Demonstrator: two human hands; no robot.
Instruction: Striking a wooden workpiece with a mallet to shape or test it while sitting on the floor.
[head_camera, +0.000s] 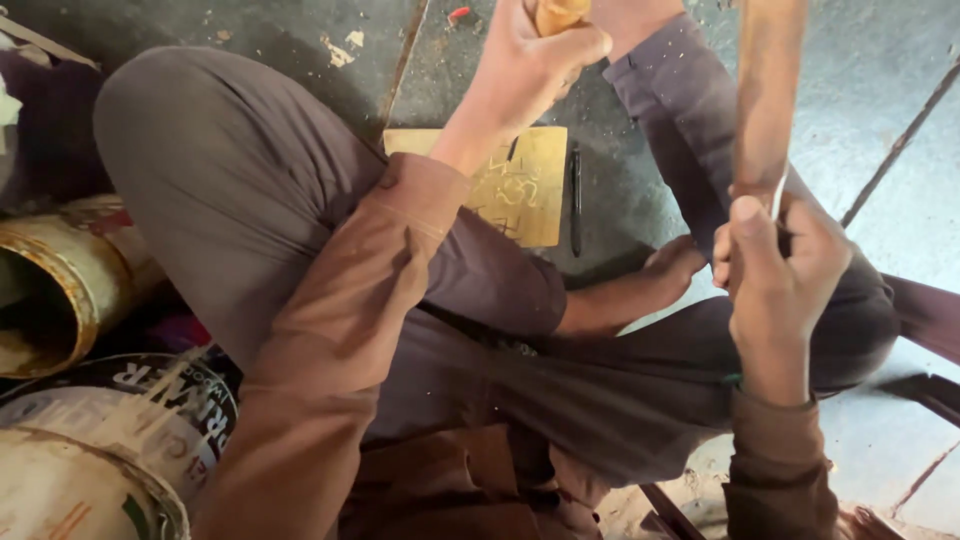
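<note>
Two hands grip wood. Left hand (535, 55), at 12 o'clock, closes around a rounded wooden handle (558, 14). Right hand (780, 275), at 3 o'clock, clasps a long wooden strip (768, 95) held upright. Marked wooden board (525, 185) and black pen (576, 200) lie on the floor (870, 90); paint cans (100, 440) at 8 o'clock.

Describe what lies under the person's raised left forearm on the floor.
A flat yellow wooden board with scratched markings lies on the grey concrete floor, a black pen beside it. The left hand and sleeve cover the board's left part.
</note>
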